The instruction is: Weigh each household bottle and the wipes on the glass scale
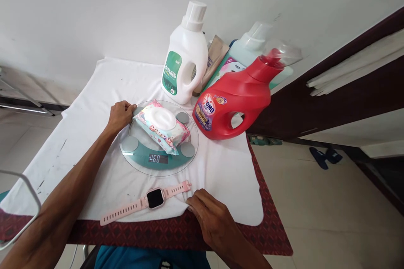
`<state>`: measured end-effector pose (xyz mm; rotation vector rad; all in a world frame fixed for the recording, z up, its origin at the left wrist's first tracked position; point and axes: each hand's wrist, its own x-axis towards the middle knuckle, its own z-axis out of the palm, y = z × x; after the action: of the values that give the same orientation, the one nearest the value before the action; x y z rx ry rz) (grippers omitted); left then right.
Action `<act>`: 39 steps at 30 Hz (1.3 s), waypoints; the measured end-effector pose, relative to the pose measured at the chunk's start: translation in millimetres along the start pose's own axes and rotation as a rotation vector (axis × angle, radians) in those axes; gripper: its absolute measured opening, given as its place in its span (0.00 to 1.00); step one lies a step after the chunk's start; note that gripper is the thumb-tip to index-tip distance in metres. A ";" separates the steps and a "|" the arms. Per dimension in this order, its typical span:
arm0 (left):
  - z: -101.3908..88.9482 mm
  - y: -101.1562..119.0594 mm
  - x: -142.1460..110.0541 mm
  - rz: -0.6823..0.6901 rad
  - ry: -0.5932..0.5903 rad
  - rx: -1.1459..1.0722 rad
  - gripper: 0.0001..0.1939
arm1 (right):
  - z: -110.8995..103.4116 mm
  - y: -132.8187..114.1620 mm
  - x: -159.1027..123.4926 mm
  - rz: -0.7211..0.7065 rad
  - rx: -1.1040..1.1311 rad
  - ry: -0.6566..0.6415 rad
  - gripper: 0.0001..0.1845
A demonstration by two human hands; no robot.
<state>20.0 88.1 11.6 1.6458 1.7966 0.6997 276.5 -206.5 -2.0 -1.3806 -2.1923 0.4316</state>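
Observation:
A round glass scale (145,164) lies on a white cloth (227,176), and its display reads about 460. Across the glass rests a pack of wet wipes (162,119) with a white lid. My left hand (121,114) has its fingers curled closed at the scale's left rim, against the end of the pack; what they grip is hidden. Near the cloth's front edge, my right hand (211,214) pinches a fold of it. Just left of those fingertips, a smartwatch (154,198) with a pink strap lies stretched out, its screen dark.
Behind the scale stand a white detergent bottle (186,54) and a tilted red OMO bottle (233,96). A pale green bottle (249,46) and a brown packet (216,59) are against the wall. Dark slippers (325,156) lie on the floor at right. A cable (33,193) hangs at left.

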 end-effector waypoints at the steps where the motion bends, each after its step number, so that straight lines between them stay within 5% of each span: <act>1: -0.1 -0.4 -1.2 0.000 0.010 -0.001 0.13 | -3.3 -0.4 -2.4 0.006 0.012 -0.031 0.16; 10: -4.2 -2.6 -7.1 -0.036 0.027 -0.004 0.11 | 8.6 5.4 -15.3 0.034 0.005 -0.135 0.15; 20: -1.1 -6.8 -8.2 -0.006 0.021 0.085 0.13 | -30.6 16.7 4.9 0.152 0.014 -0.547 0.13; 28: -7.0 -6.3 -9.5 -0.008 -0.041 0.127 0.11 | -44.0 21.3 14.3 0.326 0.131 -0.594 0.10; 31: -11.3 -5.0 -12.8 -0.003 -0.079 0.120 0.12 | -65.1 24.5 29.7 0.428 0.229 -0.527 0.05; 33: -14.0 -4.5 -15.2 0.007 -0.092 0.119 0.13 | -77.1 29.0 42.6 0.491 0.237 -0.412 0.10; 36: -16.8 -5.8 -18.1 0.009 -0.103 0.103 0.13 | -82.5 34.4 64.7 0.510 0.131 -0.134 0.16; 39: -16.6 -10.1 -20.3 0.011 -0.107 0.110 0.13 | -71.5 31.9 93.7 0.377 -0.026 0.143 0.32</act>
<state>2.1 67.2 17.2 1.7320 1.7782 0.5155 307.9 -108.4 63.5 -1.7874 -1.8309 0.4230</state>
